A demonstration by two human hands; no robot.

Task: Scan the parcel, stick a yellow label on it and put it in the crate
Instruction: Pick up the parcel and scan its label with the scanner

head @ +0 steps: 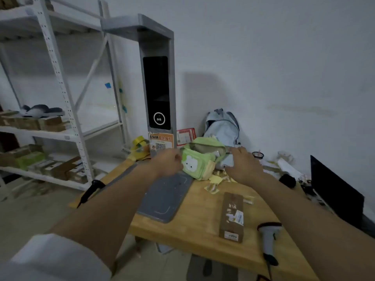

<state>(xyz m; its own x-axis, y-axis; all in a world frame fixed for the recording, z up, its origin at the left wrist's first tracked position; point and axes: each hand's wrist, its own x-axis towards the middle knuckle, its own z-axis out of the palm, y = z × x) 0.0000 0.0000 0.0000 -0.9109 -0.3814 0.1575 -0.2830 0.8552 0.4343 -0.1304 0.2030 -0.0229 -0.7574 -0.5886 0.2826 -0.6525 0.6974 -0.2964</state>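
Left hand, fingers curled, sits at the left side of the green pouch, frame centre; contact unclear through blur. Right hand spread, palm down, just right of the pouch. The parcel, a long brown box, lies lower right on the wooden table, long axis running toward the hands; right hand nearer. Handheld scanner lies just right of it.

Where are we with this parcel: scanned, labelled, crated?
Nothing looks finished. The long brown cardboard parcel lies on the wooden table, with no yellow label visible on it. The grey handheld scanner lies untouched beside it. Both hands, left hand and right hand, are at the green fabric pouch by the loose yellow labels. Scanning, labelling and crating remain; no crate is visible.
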